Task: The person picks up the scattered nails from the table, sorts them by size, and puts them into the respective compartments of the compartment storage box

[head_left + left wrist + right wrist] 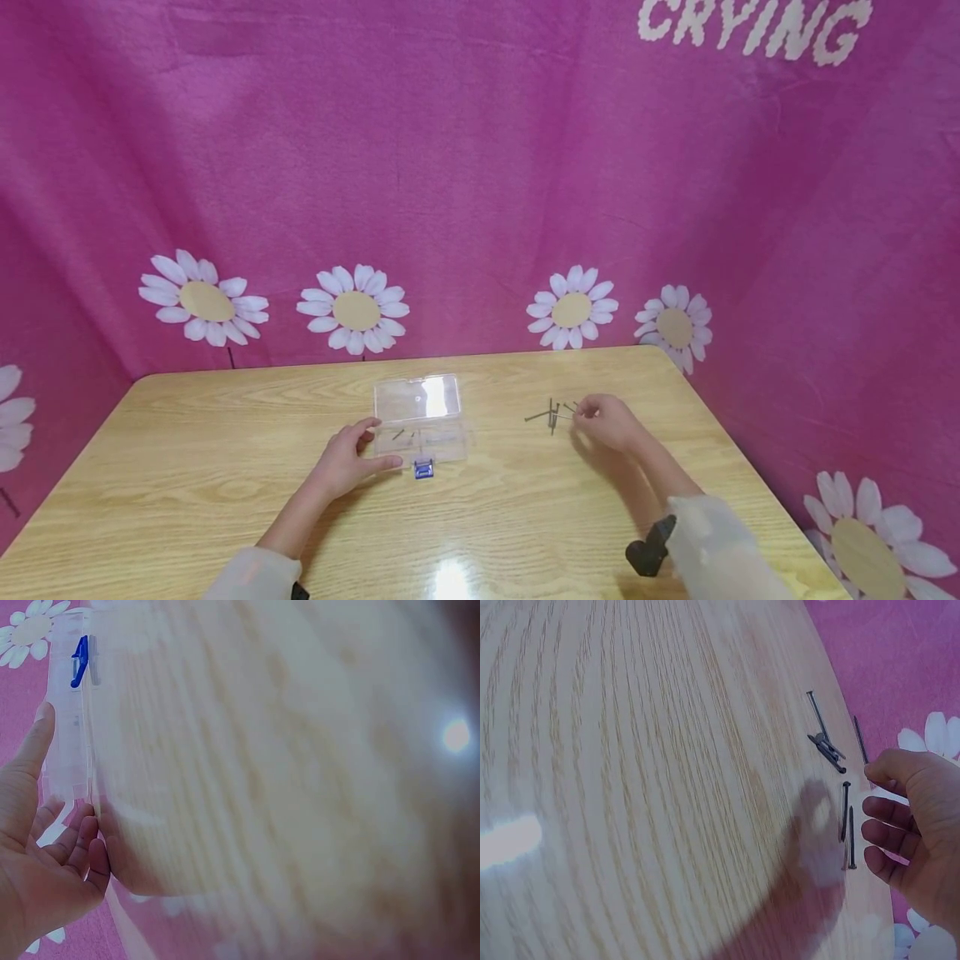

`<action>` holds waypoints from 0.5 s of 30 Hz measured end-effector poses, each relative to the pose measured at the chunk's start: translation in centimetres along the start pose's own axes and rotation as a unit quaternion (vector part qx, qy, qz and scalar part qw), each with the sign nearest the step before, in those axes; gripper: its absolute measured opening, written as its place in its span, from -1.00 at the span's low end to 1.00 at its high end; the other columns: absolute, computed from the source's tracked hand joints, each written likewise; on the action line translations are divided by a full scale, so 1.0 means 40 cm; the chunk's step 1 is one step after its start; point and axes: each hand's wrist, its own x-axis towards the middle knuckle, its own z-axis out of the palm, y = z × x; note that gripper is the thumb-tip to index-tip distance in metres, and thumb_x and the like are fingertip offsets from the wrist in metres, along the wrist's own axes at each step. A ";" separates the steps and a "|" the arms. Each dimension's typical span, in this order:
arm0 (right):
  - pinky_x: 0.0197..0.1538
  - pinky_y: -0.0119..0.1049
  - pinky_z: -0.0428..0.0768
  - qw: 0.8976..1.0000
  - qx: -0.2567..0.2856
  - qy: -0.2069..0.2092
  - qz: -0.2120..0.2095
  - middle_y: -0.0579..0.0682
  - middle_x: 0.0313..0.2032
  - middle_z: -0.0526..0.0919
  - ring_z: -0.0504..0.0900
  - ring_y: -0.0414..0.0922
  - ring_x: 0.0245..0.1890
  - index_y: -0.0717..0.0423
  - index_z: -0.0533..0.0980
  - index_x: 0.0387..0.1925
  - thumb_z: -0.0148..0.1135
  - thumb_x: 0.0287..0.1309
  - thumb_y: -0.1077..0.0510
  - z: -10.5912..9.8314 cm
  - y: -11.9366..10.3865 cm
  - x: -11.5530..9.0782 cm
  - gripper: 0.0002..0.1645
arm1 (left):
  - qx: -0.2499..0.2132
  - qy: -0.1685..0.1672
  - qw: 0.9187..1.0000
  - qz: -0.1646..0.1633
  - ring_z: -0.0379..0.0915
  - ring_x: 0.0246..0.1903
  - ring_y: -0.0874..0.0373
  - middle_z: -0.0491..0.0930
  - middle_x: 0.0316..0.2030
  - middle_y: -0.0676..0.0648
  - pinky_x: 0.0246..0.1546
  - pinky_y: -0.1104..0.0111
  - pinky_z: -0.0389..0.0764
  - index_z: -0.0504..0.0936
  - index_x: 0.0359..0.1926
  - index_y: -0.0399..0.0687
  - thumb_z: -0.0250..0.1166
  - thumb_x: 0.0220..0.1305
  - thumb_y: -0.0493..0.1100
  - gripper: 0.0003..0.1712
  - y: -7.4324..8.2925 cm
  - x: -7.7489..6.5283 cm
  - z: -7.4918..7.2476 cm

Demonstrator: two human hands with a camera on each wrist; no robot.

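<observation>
A clear plastic box [452, 451] sits on the table with its lid [401, 402] raised at the back and a blue latch [423, 468] at the front. Inside its left part lie a few small nails [398, 434]. My left hand [348, 458] holds the box's left end, thumb along the front and fingers by the left side. Off to the right, my right hand [606, 422] pinches a nail [861, 740] between thumb and forefinger, its pointed end sticking out. Several loose nails [827, 754] lie crossed on the table just beside this hand.
The wood-grain table [225, 467] reaches back to a pink cloth [465, 183] printed with white daisies, which also hangs along both sides. A black device [651, 547] is worn at the right wrist, beside a pale sleeve [716, 546].
</observation>
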 end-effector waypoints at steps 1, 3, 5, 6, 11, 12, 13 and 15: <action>-0.17 -0.22 0.49 1.000 0.001 0.000 -0.003 0.06 -0.31 0.59 0.49 -0.08 -0.27 0.15 0.58 -0.36 0.20 0.11 0.15 0.001 -0.004 0.000 -0.87 | 0.000 0.000 1.000 0.000 0.36 0.01 -0.06 0.49 0.00 -0.24 0.09 0.03 0.41 0.32 0.27 -0.22 0.45 -0.06 0.15 -0.06 0.000 0.000 0.000; -0.19 -0.25 0.48 1.000 0.003 0.000 -0.005 0.05 -0.33 0.59 0.49 -0.09 -0.28 0.15 0.58 -0.36 0.21 0.10 0.16 0.006 -0.010 0.001 -0.87 | -0.001 0.001 1.000 0.000 0.36 0.01 -0.06 0.49 0.00 -0.23 0.09 0.03 0.41 0.32 0.27 -0.22 0.45 -0.06 0.15 -0.06 0.000 0.000 0.000; -0.21 -0.27 0.47 1.000 0.005 -0.003 -0.007 0.04 -0.35 0.58 0.48 -0.10 -0.30 0.16 0.58 -0.35 0.21 0.10 0.15 0.011 -0.015 0.002 -0.86 | -0.002 0.000 1.000 -0.002 0.36 0.01 -0.05 0.48 0.00 -0.23 0.09 0.03 0.41 0.32 0.27 -0.22 0.45 -0.06 0.14 -0.06 0.000 -0.001 0.000; -0.22 -0.27 0.47 1.000 0.005 -0.003 -0.008 0.03 -0.35 0.58 0.47 -0.11 -0.30 0.15 0.58 -0.35 0.21 0.10 0.15 0.013 -0.019 0.002 -0.86 | -0.002 0.000 1.000 -0.003 0.36 0.01 -0.06 0.48 0.00 -0.23 0.09 0.03 0.41 0.32 0.27 -0.21 0.45 -0.06 0.14 -0.06 0.001 -0.001 0.000; -0.20 -0.26 0.46 1.000 0.020 -0.003 -0.017 0.03 -0.34 0.59 0.47 -0.12 -0.31 0.16 0.58 -0.35 0.19 0.12 0.18 0.025 -0.035 0.003 -0.88 | -0.004 0.000 1.000 -0.006 0.36 0.02 -0.06 0.48 0.01 -0.24 0.10 0.03 0.40 0.32 0.27 -0.21 0.45 -0.06 0.14 -0.06 0.001 0.000 0.000; -0.19 -0.26 0.46 1.000 0.022 0.000 -0.022 0.03 -0.35 0.60 0.47 -0.13 -0.31 0.17 0.58 -0.35 0.19 0.12 0.20 0.027 -0.037 0.004 -0.89 | -0.004 0.000 1.000 -0.006 0.35 0.02 -0.06 0.48 0.01 -0.24 0.10 0.02 0.40 0.32 0.27 -0.21 0.45 -0.06 0.14 -0.06 0.002 0.000 0.000; -0.21 -0.27 0.46 0.999 0.027 -0.001 -0.025 0.03 -0.36 0.60 0.47 -0.13 -0.32 0.18 0.58 -0.36 0.18 0.12 0.21 0.029 -0.039 0.004 -0.89 | -0.004 0.000 1.000 -0.006 0.35 0.03 -0.07 0.48 0.01 -0.24 0.11 0.02 0.40 0.32 0.27 -0.21 0.45 -0.06 0.14 -0.06 0.001 0.001 0.000; -0.25 -0.28 0.46 0.999 0.039 -0.003 -0.026 0.03 -0.38 0.60 0.45 -0.14 -0.36 0.20 0.57 -0.37 0.17 0.12 0.24 0.034 -0.040 0.004 -0.91 | -0.005 0.000 1.000 -0.005 0.35 0.03 -0.07 0.48 0.01 -0.25 0.11 0.02 0.39 0.32 0.27 -0.21 0.46 -0.06 0.13 -0.06 0.002 0.001 0.000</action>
